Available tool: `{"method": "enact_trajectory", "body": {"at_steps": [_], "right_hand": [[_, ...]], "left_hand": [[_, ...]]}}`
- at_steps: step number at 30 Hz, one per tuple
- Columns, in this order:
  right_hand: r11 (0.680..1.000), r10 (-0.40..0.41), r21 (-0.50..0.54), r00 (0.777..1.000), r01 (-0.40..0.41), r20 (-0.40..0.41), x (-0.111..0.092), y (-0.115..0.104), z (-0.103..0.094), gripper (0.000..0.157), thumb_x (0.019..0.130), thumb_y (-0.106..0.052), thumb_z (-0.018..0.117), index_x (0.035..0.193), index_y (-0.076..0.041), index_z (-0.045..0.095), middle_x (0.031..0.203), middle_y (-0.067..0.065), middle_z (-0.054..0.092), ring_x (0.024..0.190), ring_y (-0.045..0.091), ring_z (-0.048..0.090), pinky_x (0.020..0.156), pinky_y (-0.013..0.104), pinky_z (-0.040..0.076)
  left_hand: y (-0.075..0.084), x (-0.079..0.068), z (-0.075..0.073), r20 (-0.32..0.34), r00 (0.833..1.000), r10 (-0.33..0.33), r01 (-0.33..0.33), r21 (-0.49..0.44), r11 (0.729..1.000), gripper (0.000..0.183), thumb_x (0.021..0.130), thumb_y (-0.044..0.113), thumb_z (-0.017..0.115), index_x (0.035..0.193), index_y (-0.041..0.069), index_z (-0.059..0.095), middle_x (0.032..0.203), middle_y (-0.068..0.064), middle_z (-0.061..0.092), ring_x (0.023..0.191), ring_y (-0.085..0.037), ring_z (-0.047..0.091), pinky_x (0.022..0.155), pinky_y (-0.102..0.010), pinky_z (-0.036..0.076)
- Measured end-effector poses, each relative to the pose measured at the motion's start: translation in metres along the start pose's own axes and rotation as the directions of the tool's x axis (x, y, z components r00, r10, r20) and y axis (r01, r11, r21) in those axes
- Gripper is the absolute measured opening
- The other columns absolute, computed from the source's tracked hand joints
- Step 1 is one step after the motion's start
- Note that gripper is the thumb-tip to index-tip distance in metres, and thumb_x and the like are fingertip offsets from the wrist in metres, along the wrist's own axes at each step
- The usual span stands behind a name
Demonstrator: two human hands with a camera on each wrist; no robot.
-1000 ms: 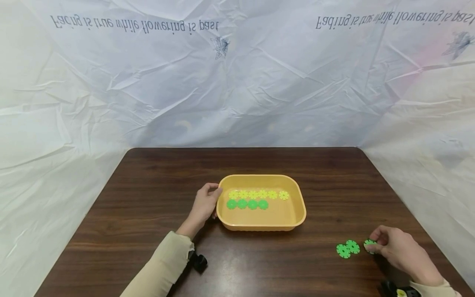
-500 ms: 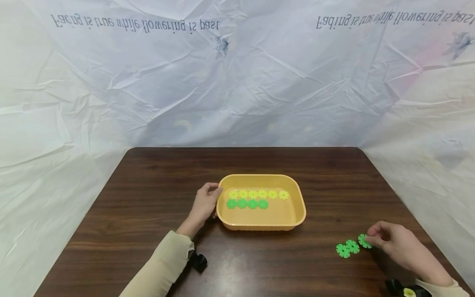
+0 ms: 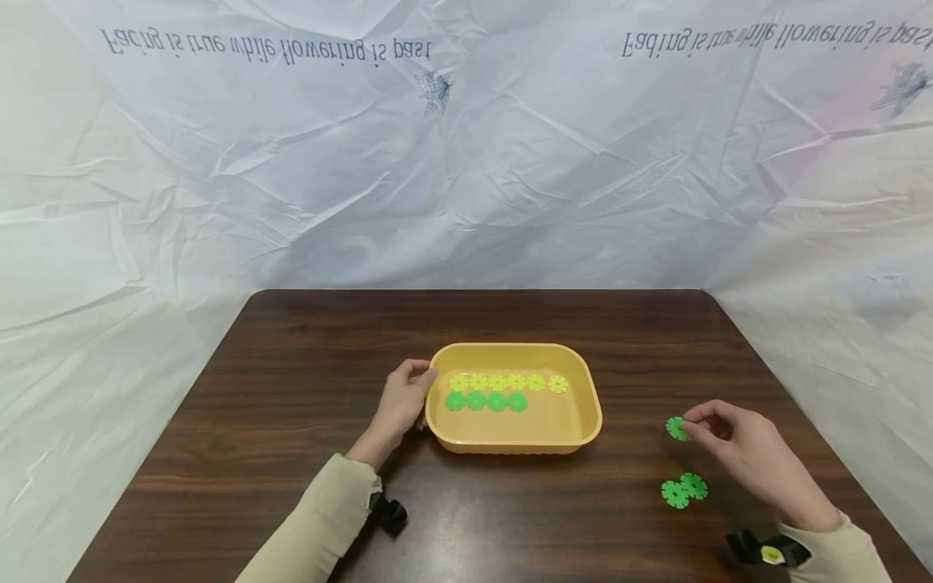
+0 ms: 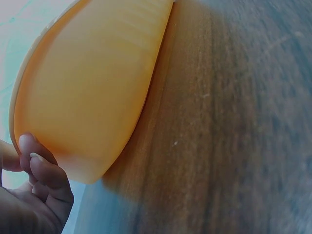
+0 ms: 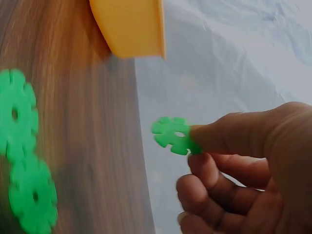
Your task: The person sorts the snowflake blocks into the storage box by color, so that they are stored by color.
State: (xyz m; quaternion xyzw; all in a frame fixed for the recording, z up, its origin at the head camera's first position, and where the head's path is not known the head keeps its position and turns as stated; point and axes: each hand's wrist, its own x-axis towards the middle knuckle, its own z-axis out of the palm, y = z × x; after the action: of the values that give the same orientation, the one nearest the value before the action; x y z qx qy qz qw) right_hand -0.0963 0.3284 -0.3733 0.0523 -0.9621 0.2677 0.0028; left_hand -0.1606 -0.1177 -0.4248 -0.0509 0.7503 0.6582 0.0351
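At the left end of a yellow plastic tray (image 3: 561,421), my left hand (image 3: 397,405) grips the rim, thumb and fingers around the wall in the left wrist view. Inside the tray lie a row of yellow notched discs (image 3: 498,382) and, nearer me, a shorter row of green notched discs (image 3: 476,401). My right hand (image 3: 754,457) pinches one green notched disc (image 5: 168,134) by its edge between thumb and forefinger, raised to the right of the tray. Two more green discs (image 3: 675,492) lie overlapping on the table, on the near side of that hand.
The dark wood table (image 3: 328,340) ends at the back against a white plastic sheet (image 3: 466,178) printed with lettering. Dark wrist cameras (image 3: 394,517) sit on both forearms.
My right hand has lifted the green disc off the table and carried it left and away from me, past the two others. The left hand and tray stay put.
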Motion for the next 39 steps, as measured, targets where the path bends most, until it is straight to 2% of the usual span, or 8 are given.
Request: {"method": "enact_trajectory", "body": {"at_steps": [4, 9, 17, 25, 32, 39], "right_hand": [[0.997, -0.072, 0.019, 0.995, 0.073, -0.063, 0.007, -0.011, 0.006, 0.022, 0.095, -0.037, 0.063, 0.100, -0.015, 0.064, 0.088, 0.000, 0.064, 0.070, 0.011, 0.057, 0.055, 0.026, 0.045], [0.984, -0.178, 0.002, 0.970, 0.180, -0.166, 0.017, -0.025, 0.015, 0.011, 0.095, -0.029, 0.065, 0.097, -0.019, 0.064, 0.087, -0.003, 0.063, 0.068, 0.008, 0.054, 0.056, 0.024, 0.046], [0.967, -0.238, 0.043, 0.946, 0.253, -0.222, 0.032, -0.049, 0.028, 0.008, 0.093, -0.026, 0.068, 0.097, -0.020, 0.063, 0.085, -0.006, 0.062, 0.070, 0.009, 0.055, 0.059, 0.023, 0.047], [0.907, -0.411, 0.010, 0.888, 0.421, -0.205, 0.051, -0.074, 0.049, 0.015, 0.087, -0.010, 0.074, 0.094, -0.020, 0.066, 0.088, -0.011, 0.058, 0.073, 0.007, 0.051, 0.060, 0.024, 0.046], [0.895, -0.444, -0.015, 0.888, 0.445, -0.116, 0.068, -0.092, 0.072, 0.013, 0.083, -0.010, 0.077, 0.088, -0.019, 0.070, 0.085, -0.010, 0.059, 0.079, 0.016, 0.056, 0.065, 0.030, 0.047], [0.876, -0.473, -0.153, 0.877, 0.458, -0.083, 0.076, -0.108, 0.086, 0.010, 0.079, -0.012, 0.080, 0.081, -0.019, 0.073, 0.080, -0.013, 0.062, 0.081, 0.016, 0.056, 0.076, 0.043, 0.037]], "left_hand": [[0.001, 0.000, 0.000, -0.004, 1.000, -0.002, 0.002, 0.003, 1.000, 0.034, 0.100, 0.022, 0.054, 0.126, 0.001, 0.051, 0.087, -0.023, 0.065, 0.037, -0.015, 0.044, 0.035, -0.027, 0.040], [0.001, 0.000, -0.001, -0.006, 1.000, -0.005, 0.005, 0.004, 1.000, 0.033, 0.100, 0.022, 0.054, 0.126, 0.001, 0.051, 0.087, -0.023, 0.065, 0.037, -0.014, 0.044, 0.035, -0.027, 0.040], [0.002, -0.001, -0.001, 0.000, 1.000, -0.006, 0.006, 0.000, 1.000, 0.034, 0.100, 0.022, 0.054, 0.127, 0.001, 0.050, 0.088, -0.023, 0.065, 0.037, -0.015, 0.044, 0.035, -0.027, 0.040], [0.003, -0.001, 0.000, 0.000, 1.000, -0.005, 0.005, -0.001, 1.000, 0.034, 0.100, 0.022, 0.054, 0.127, 0.001, 0.050, 0.089, -0.023, 0.065, 0.037, -0.014, 0.044, 0.035, -0.027, 0.040], [0.002, 0.000, 0.001, 0.007, 1.000, 0.001, -0.001, -0.005, 1.000, 0.035, 0.100, 0.022, 0.054, 0.128, 0.001, 0.049, 0.089, -0.023, 0.065, 0.037, -0.014, 0.044, 0.035, -0.027, 0.040], [0.002, -0.001, 0.000, -0.004, 1.000, -0.004, 0.004, -0.006, 1.000, 0.034, 0.100, 0.022, 0.054, 0.127, 0.001, 0.050, 0.087, -0.023, 0.065, 0.037, -0.014, 0.044, 0.035, -0.027, 0.040]]}}
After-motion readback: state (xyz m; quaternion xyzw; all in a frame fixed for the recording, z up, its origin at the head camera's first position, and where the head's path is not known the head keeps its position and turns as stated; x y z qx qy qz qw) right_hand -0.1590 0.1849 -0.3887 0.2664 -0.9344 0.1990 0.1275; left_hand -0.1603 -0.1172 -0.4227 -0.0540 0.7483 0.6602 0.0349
